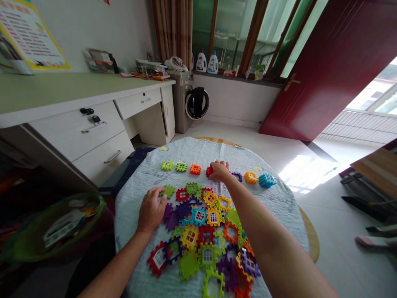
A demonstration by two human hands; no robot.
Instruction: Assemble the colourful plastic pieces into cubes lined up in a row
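My right hand (219, 170) reaches to the row of plastic interlocking blocks at the back of the table, its fingers closed around a red block (209, 171) that they partly cover. My left hand (151, 210) rests on the cloth at the left of the loose pile, fingers stretched out and thumb apart. Its fingertips touch the edge of a green block (168, 191). In the row stand light green blocks (167, 165), an orange block (195, 169), a purple block (237, 176), a yellow block (251, 177) and blue blocks (267, 180). The pile holds several notched blocks, some with window inserts (207, 255).
A pale blue cloth (136, 182) covers the round table. At the left are a desk with drawers (89, 128) and a green-rimmed basket (101, 203). A washing machine (182, 103) stands behind, with its door open. A red door (310, 74) is at the right.
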